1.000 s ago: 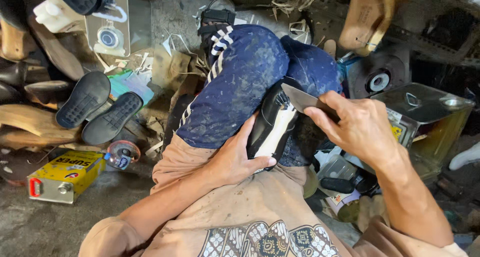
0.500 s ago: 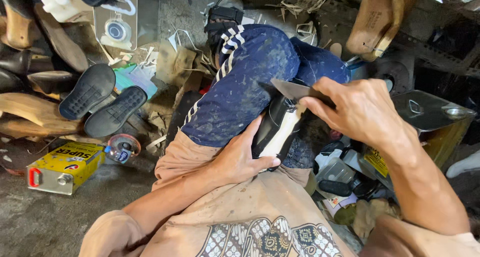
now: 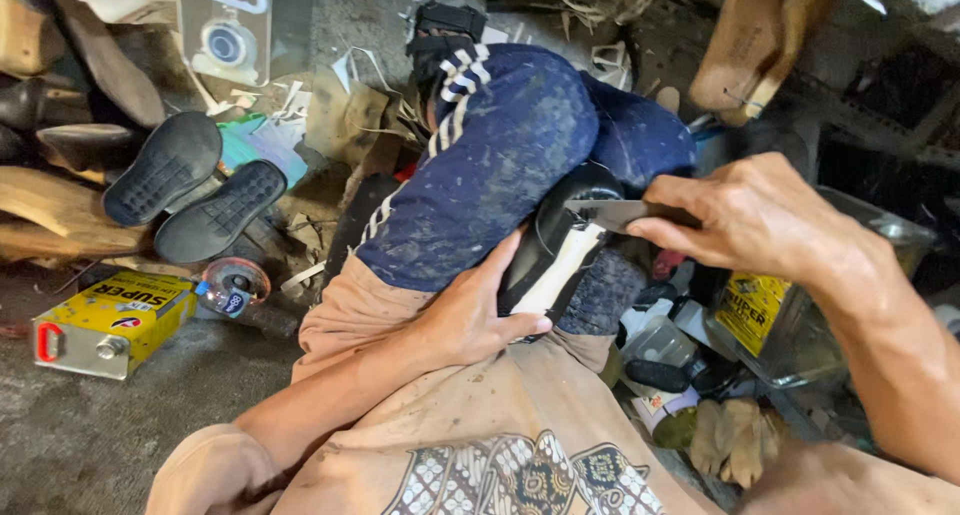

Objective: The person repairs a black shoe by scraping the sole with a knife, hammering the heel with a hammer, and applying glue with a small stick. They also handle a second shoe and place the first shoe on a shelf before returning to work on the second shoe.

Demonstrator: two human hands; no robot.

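**While the shoe is braced on the knee: trimming with the blade**

As I read this moment, the step in hand is cutting along the edge of a black shoe [image 3: 560,245] that rests against the person's raised knee in blue speckled trousers [image 3: 480,175].

- Left hand [image 3: 470,320]: fingers wrapped around the near side of the shoe, clamped on it, pressing it to the leg.
- Right hand [image 3: 760,220]: closed on the handle of a flat metal knife [image 3: 610,213]; the blade tip lies on the shoe's upper rim.
- The hands are apart, one on each side of the shoe.

Judgement: the next move calls for a steady, shallow pull of the blade, with the left thumb kept out of its line.

Surroundings: two black soles [image 3: 195,200] and a yellow tin can [image 3: 115,320] lie on the floor at the left.
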